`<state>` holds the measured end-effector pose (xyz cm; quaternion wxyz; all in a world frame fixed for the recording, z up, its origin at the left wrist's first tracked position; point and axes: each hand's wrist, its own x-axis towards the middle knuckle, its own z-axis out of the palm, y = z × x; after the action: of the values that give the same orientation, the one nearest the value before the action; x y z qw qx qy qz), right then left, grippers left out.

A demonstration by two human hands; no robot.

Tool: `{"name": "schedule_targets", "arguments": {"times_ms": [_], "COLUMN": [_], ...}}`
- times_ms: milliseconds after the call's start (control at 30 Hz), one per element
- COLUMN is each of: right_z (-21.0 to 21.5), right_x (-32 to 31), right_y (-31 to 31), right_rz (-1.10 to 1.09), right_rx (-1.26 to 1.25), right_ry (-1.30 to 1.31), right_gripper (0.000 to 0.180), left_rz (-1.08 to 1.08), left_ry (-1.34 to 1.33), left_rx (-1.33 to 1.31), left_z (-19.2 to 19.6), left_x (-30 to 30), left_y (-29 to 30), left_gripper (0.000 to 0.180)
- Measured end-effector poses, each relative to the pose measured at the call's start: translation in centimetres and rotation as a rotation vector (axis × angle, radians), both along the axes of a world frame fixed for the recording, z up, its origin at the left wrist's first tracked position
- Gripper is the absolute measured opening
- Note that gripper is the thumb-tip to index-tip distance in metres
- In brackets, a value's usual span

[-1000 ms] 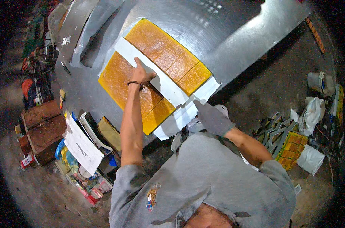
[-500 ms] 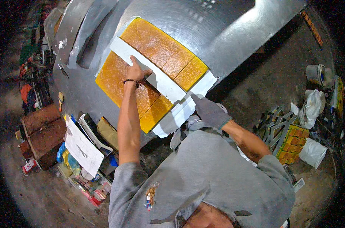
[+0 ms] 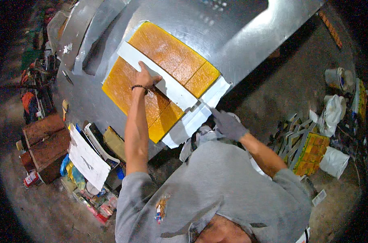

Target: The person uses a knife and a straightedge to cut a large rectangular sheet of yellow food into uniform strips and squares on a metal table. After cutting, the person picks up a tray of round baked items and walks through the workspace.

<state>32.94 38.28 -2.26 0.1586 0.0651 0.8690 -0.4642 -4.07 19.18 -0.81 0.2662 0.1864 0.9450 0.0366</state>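
At the far left of the frame a brown wooden crate [image 3: 46,141] is seen on the floor, with a white sheet [image 3: 86,160] propped just beside it; left of centre, the left hand [image 3: 146,77] is laid flat on a long white straightedge [image 3: 159,79], fingers spread narrowly and pressing it down; the straightedge is set diagonally across an orange slab [image 3: 167,73] in the upper middle, resting on a metal table [image 3: 216,28]; right of centre, the gloved right hand [image 3: 228,124] is curled at the slab's lower corner; whether anything is gripped cannot be told; at the right, orange blocks [image 3: 311,156] are stacked on the floor
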Motion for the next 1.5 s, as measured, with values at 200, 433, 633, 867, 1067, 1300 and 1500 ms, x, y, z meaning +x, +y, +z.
{"name": "schedule_targets", "arguments": {"times_ms": [200,433,633,867,1067,1300,1500], "right_z": [1.6,4.6,1.6,2.7,3.4,2.1,3.2], "right_x": [11.6,1.5,-8.9,-11.0,-11.3,-11.4,-11.9], "right_y": [4.5,3.1,-0.5,-0.9,0.0,3.3,3.6], "right_rz": [-0.010,-0.213,-0.310,-0.331,-0.438,-0.586,-0.537], "right_rx": [0.006,0.004,-0.221,-0.427,-0.458,-0.449,-0.408], "right_ry": [-0.206,-0.120,-0.114,-0.169,-0.225,-0.306,-0.299], "right_gripper": [0.055,0.041,0.044,0.044,0.031,0.021,0.021], "left_rz": [-0.008,0.122,0.382,0.455,0.498,0.457,0.510], "left_ry": [0.029,0.026,0.075,0.098,0.084,0.106,0.096], "left_rx": [0.101,0.164,0.162,0.170,0.209,0.247,0.302], "left_z": [-4.6,-1.4,-0.9,1.1,3.1,2.8,2.6], "left_x": [-1.1,0.6,1.9,3.3,4.0,4.2,3.9], "left_y": [-0.2,0.7,2.7,3.2,4.3,10.2,10.4], "left_gripper": [0.140,0.139,0.123,0.117,0.111,0.109,0.107]}}
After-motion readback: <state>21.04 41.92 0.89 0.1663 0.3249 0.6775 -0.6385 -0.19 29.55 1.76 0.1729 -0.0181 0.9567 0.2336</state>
